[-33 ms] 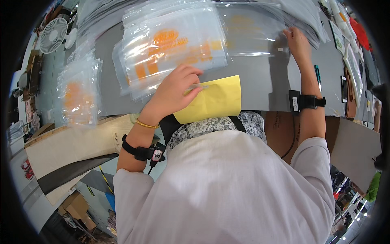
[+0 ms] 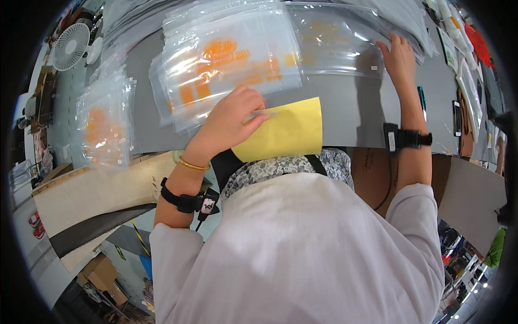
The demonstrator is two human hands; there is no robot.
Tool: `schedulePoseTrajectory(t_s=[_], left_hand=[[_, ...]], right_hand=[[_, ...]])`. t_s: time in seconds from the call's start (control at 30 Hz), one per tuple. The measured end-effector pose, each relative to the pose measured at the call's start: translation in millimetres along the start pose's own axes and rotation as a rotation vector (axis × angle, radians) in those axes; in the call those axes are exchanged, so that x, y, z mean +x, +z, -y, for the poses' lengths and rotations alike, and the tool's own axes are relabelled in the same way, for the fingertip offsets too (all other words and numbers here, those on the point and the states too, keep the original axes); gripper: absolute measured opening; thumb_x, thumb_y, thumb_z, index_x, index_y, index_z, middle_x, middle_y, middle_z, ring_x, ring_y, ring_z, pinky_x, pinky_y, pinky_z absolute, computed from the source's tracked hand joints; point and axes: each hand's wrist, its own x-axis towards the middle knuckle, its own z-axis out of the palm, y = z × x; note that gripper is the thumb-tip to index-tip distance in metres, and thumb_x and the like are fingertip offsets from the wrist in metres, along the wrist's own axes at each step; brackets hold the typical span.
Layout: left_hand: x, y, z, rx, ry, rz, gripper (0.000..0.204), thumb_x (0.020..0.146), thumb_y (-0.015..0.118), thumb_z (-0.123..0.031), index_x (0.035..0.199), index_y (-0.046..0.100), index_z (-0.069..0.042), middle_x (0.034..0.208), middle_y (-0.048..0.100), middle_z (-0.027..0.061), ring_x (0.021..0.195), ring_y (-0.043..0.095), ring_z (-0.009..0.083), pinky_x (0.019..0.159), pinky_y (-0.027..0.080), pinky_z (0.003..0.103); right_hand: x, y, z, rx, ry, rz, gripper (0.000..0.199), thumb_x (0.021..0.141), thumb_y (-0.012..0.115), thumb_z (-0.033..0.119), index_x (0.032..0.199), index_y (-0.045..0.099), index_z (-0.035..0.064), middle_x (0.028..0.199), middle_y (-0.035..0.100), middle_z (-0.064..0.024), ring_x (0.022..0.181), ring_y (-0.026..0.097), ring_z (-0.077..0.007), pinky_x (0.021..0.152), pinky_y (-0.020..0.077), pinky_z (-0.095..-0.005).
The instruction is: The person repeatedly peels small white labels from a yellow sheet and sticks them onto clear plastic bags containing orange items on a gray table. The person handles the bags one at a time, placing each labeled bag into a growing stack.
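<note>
My left hand is closed, thumb against fingers, on the upper left part of a yellow sheet. A narrow pale strip shows at the thumb tip, too small to make out. Up at the right, my right hand has its fingers apart with nothing in them. It is beside the right edge of a clear plastic bag, which lies flat and bears a small white sticker near its lower right corner. Left of that bag lies a pile of clear bags with orange print.
Another pile of printed bags hangs slightly over the grey table's left front edge. Grey bags are stacked along the back. A white fan stands far left. Right of my forearm lie a green pen and a phone.
My right hand has let go of the clear bag's right edge, and its fingers have spread and straightened. The yellow sheet has shifted slightly in my left hand.
</note>
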Motion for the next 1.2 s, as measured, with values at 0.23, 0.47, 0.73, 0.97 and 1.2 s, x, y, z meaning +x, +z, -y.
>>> schedulePoseTrajectory(t_s=[0.23,0.47,0.73,0.97,1.2], left_hand=[[13.1,-11.0,-12.9,-0.504,-0.414,0.107,0.026,0.098,0.073,-0.023,0.103,0.071,0.002,0.092,0.072,0.0017,0.083,0.067,0.0128,0.077,0.052,0.029],[9.9,-5.3,-40.7,-0.851,-0.64,0.149,0.026,0.098,0.073,-0.016,0.118,0.073,0.0,0.103,0.074,0.001,0.091,0.068,0.0059,0.08,0.056,0.023],[8.5,8.5,-36.9,-1.157,-0.627,0.02,0.026,0.103,0.071,-0.021,0.118,0.071,-0.001,0.1,0.074,0.0005,0.085,0.069,0.0051,0.073,0.056,0.022],[5.0,15.9,-12.5,-1.375,-0.65,0.007,0.025,0.108,0.063,-0.026,0.111,0.072,-0.002,0.093,0.073,-0.0013,0.075,0.067,0.0037,0.067,0.054,0.021],[-3.9,11.0,0.5,-1.14,-0.528,-0.063,0.03,0.11,0.06,-0.028,0.109,0.073,-0.001,0.089,0.07,-0.0044,0.074,0.061,0.0012,0.065,0.05,0.021]], right_hand=[[-101.7,-46.7,157.7,0.587,-0.424,0.096,0.023,0.084,0.084,0.013,0.106,0.076,0.01,0.099,0.069,-0.0044,0.085,0.069,-0.0233,0.069,0.0566,-0.0338],[-120.6,-55.6,171.3,0.938,-0.02,0.35,0.013,0.085,0.082,0.016,0.095,0.076,0.0091,0.093,0.07,-0.0012,0.084,0.069,-0.0219,0.065,0.0558,-0.0347],[-129.6,-50.2,180.6,0.712,-0.211,-0.021,0.014,0.082,0.083,0.013,0.093,0.076,0.011,0.091,0.071,0.0014,0.078,0.069,-0.0205,0.059,0.0544,-0.0327],[-123.0,-53.5,192.7,0.717,-0.242,0.075,0.018,0.081,0.084,0.007,0.094,0.071,0.0074,0.097,0.071,-0.0012,0.081,0.069,-0.023,0.062,0.0553,-0.0331],[-117.3,-50.2,206.0,0.708,-0.206,0.148,0.019,0.083,0.084,0.007,0.098,0.072,0.0041,0.1,0.072,-0.0039,0.086,0.069,-0.0234,0.065,0.0576,-0.0318]])
